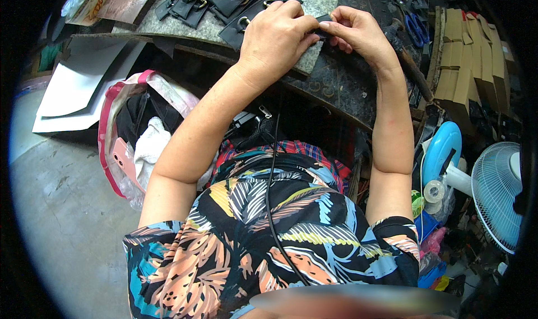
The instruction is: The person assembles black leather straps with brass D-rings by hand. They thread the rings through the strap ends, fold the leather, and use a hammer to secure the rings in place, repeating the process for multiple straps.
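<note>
My left hand (277, 36) lies over a black leather strap (230, 36) at the top of the view, its fingers curled down on it. A metal ring on the strap shows beside the wrist. My right hand (361, 36) pinches the strap's right end between thumb and forefinger, close to the left fingertips. The stretch under my left palm is hidden. Beneath both hands is a speckled grey stone slab (185, 30). More black straps (227, 2) with brass-coloured rings lie on it, just beyond my left hand.
A hammer (413, 69) and blue-handled scissors (415, 30) lie right of my right hand. Folded cardboard (465, 66) and a fan (496, 193) stand farther right. Left of my lap, an open bag (106, 128) holds a pink phone (124, 157); white sheets (84, 86) lean beyond it.
</note>
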